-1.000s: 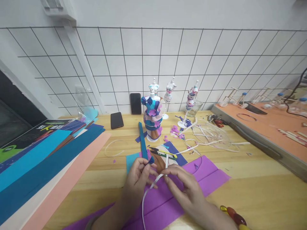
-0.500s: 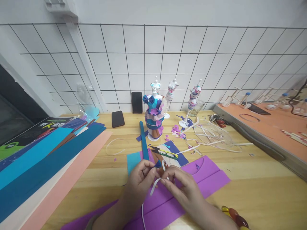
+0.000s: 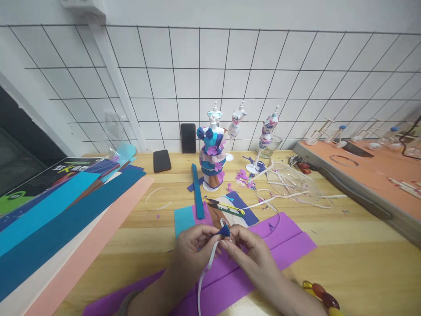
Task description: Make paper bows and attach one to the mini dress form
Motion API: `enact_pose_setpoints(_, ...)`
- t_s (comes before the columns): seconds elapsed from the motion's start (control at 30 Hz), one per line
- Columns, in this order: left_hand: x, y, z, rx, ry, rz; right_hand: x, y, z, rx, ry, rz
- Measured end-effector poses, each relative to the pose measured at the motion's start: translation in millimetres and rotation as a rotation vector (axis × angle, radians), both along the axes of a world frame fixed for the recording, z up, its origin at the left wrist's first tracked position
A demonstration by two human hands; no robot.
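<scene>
Above a purple paper sheet [image 3: 283, 232], both of my hands are close together. My left hand [image 3: 194, 248] is closed in a pinch on a small dark blue gathered piece of paper [image 3: 224, 231], whose pleated end fans out past the fingertips. My right hand [image 3: 246, 250] is closed at the same spot, thumb and forefinger pinching a narrow white strip [image 3: 212, 254] against the blue piece. The strip trails down over the purple sheet to the bottom edge. My fingers partly hide where strip and paper meet. Snips with yellow and green parts [image 3: 226, 206] lie just beyond.
A small dress form [image 3: 213, 164] in coloured paper stands ahead, with two slimmer forms [image 3: 236, 120] behind. Tangled white strip [image 3: 296, 184] lies right. Long paper strips [image 3: 82, 210] cover the left. Two phones [image 3: 162, 161] are near the wall. An orange board [image 3: 371, 171] borders the right.
The blue piece has turned and shifted right between my fingers, its fanned end now at the right fingertips. The white strip's loose end is no longer sticking out; the strip runs down from the pinch.
</scene>
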State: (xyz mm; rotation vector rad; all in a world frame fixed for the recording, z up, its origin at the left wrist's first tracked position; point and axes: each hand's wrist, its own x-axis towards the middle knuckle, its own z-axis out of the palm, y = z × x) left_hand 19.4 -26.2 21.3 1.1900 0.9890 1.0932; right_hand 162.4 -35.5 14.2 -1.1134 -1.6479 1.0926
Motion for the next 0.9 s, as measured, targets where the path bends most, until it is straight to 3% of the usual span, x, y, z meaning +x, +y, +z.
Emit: enact_pose_setpoints(0.9, -2.9, -3.7, -6.5, 0.072, -0.038, 0.007, 0.3, 1.6, -4.0, -0.045, 0.082, -0.051)
